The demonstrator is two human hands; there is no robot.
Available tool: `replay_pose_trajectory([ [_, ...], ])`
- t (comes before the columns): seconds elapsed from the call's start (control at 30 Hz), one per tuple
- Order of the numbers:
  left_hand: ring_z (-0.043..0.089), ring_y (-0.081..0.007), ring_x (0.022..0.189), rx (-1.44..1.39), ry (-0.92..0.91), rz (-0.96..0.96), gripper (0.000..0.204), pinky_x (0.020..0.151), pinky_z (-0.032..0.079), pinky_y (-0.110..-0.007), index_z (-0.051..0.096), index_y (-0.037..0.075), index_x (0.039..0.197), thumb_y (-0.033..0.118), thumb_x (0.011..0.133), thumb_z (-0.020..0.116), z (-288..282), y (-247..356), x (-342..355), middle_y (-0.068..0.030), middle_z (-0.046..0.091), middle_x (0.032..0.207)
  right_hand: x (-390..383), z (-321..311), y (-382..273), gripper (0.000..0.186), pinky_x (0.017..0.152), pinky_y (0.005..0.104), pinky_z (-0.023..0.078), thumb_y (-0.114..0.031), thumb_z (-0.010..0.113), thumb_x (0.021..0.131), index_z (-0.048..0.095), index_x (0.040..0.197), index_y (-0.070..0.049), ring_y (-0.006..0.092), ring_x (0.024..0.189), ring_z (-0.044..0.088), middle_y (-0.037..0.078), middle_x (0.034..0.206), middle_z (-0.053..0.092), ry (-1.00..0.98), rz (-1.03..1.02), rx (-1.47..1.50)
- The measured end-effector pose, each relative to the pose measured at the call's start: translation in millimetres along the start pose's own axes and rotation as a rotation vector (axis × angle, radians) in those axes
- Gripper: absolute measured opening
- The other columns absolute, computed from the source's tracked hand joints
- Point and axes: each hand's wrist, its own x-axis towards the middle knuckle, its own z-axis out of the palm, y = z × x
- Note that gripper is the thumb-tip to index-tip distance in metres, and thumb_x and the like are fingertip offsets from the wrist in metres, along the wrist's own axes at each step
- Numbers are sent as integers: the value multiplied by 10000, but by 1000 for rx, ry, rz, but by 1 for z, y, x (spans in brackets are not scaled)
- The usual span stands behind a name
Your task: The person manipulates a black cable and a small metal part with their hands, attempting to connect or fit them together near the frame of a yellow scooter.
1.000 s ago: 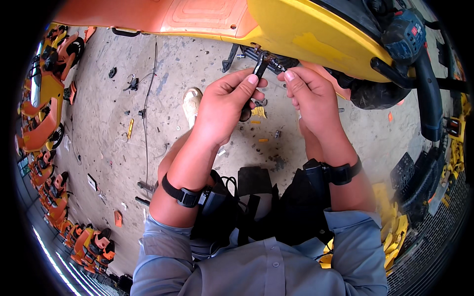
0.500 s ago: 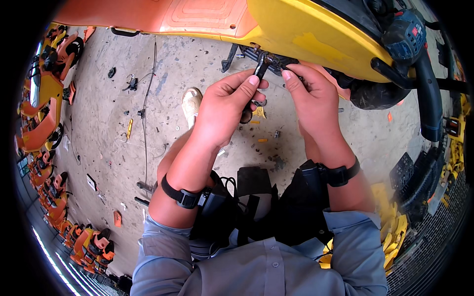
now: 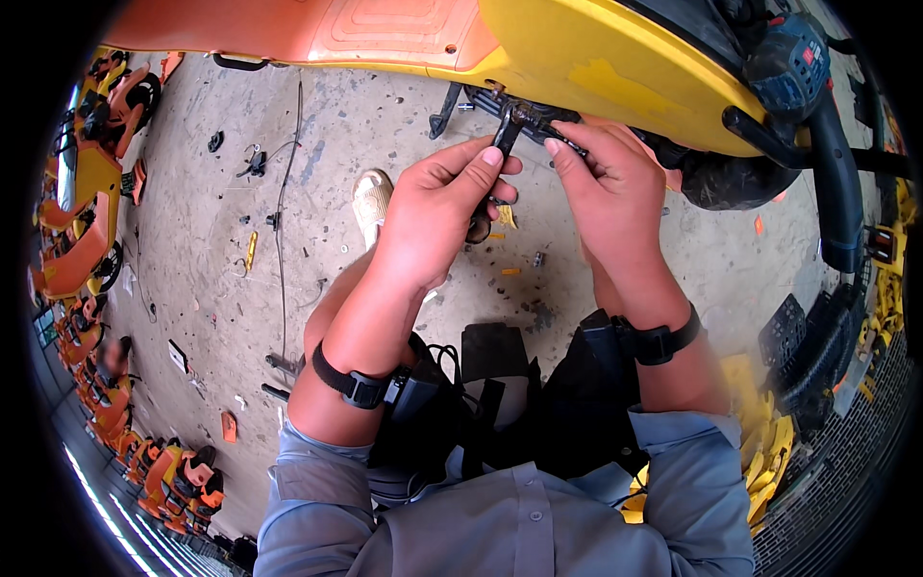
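A black lever-like part (image 3: 502, 140) was gripped in the left hand (image 3: 437, 202), fingers curled round it and thumb laid along it, its upper end at a dark joint (image 3: 522, 114) beside the lower edge of the yellow body panel (image 3: 615, 72). A thin dark rod (image 3: 574, 145) was pinched between thumb and forefinger of the right hand (image 3: 615, 192), near that joint. The rod was judged to be in the midst of being worked there; whether fitted or freed could not be told. A firm left grip and careful alignment by the right fingertips seemed called for next.
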Motion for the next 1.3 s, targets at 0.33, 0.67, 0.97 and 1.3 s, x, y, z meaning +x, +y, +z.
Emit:
replay_pose_trajectory([
  [0.33, 621, -101, 793, -15, -5, 14, 294, 652, 489, -229, 642, -52, 1173, 177, 1004, 566, 3, 2, -4, -82, 702, 997, 3, -3, 0, 161, 751, 371, 506, -19, 725, 749, 721, 906, -54, 287, 851, 623, 85, 847, 668, 109, -270, -301],
  [0.67, 657, -156, 794, -131, -85, -42, 345, 616, 526, -272, 596, -104, 1194, 173, 990, 582, 0, 5, -4, -139, 694, 1011, 5, -7, -3, 172, 716, 341, 506, -22, 735, 738, 729, 891, -99, 254, 826, 611, 28, 830, 658, 241, -379, -524],
  [0.97, 644, -136, 792, -110, -57, -44, 318, 634, 518, -264, 612, -75, 1195, 164, 988, 582, -7, 0, -2, -107, 693, 991, 8, -8, 3, 190, 743, 226, 499, -70, 724, 877, 726, 1063, -33, 101, 817, 628, 40, 910, 713, 122, -30, 16],
  [1.3, 610, -105, 882, 72, 12, 126, 314, 815, 476, -256, 622, -15, 1241, 139, 968, 621, 2, -2, -2, -58, 697, 1049, 5, -7, 3, 226, 651, 200, 448, -164, 572, 1003, 669, 1129, -5, 53, 727, 550, 37, 890, 694, -181, 333, 339],
])
